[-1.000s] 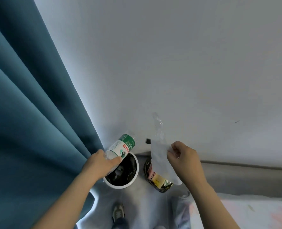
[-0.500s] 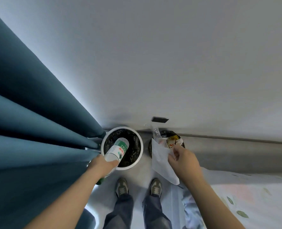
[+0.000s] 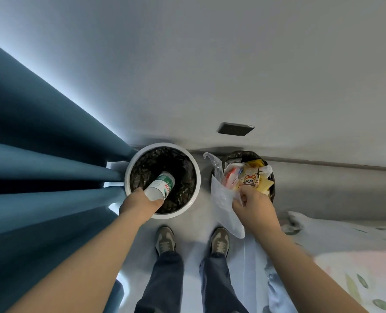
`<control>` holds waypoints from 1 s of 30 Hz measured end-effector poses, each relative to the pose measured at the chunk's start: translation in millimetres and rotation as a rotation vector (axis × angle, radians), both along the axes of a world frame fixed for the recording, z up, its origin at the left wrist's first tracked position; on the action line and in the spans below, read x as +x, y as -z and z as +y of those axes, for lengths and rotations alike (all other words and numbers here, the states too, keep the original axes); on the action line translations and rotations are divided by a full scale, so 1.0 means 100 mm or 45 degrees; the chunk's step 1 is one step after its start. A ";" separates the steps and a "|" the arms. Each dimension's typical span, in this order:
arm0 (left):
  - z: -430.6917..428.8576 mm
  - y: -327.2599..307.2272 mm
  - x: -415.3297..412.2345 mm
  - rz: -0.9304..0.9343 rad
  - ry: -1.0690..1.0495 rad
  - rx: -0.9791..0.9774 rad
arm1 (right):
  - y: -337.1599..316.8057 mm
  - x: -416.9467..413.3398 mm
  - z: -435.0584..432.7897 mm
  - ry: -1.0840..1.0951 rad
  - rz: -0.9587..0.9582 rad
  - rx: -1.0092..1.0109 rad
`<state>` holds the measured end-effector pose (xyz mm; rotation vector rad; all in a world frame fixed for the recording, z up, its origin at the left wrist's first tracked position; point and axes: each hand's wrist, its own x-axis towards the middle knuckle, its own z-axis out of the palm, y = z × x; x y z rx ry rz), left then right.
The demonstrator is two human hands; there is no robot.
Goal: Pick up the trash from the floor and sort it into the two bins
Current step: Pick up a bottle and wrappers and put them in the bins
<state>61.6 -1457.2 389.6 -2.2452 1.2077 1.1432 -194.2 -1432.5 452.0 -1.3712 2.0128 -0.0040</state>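
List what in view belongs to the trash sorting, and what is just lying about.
Job: left hand gripping plastic bottle at white bin; right hand pinching clear plastic bag at dark bin holding wrappers.
Lying about: blue curtain, wall plate, shoes, patterned bedding.

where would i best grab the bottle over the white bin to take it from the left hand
Probably the labelled barrel of the bottle, just beyond the left hand, coming from above and the right. It tilts with its far end over the white bin, the hand wraps its near end, and the curtain crowds the left.
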 end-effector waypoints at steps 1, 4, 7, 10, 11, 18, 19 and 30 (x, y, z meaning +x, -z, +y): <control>-0.01 0.11 -0.01 -0.017 0.029 0.000 | 0.11 -0.02 0.01 0.001 0.002 -0.004; -0.03 0.41 -0.05 -0.019 0.027 -0.001 | 0.40 -0.07 0.05 0.007 0.004 0.010; -0.02 0.62 -0.09 -0.024 0.061 0.013 | 0.64 -0.15 0.09 0.003 -0.003 0.025; 0.02 0.71 -0.19 -0.056 0.162 -0.007 | 0.80 -0.24 0.14 -0.018 0.006 0.023; 0.04 0.73 -0.24 -0.022 0.181 -0.033 | 0.83 -0.27 0.16 -0.016 0.009 0.027; -0.01 0.46 -0.92 0.476 0.488 -0.331 | 0.82 -0.50 0.20 0.000 0.018 0.080; -0.05 0.41 -1.04 0.522 0.577 -0.380 | 0.81 -0.54 0.19 0.001 -0.007 0.085; -0.24 0.55 -1.90 0.792 0.919 -0.273 | 0.82 -0.98 0.14 0.100 -0.287 -0.082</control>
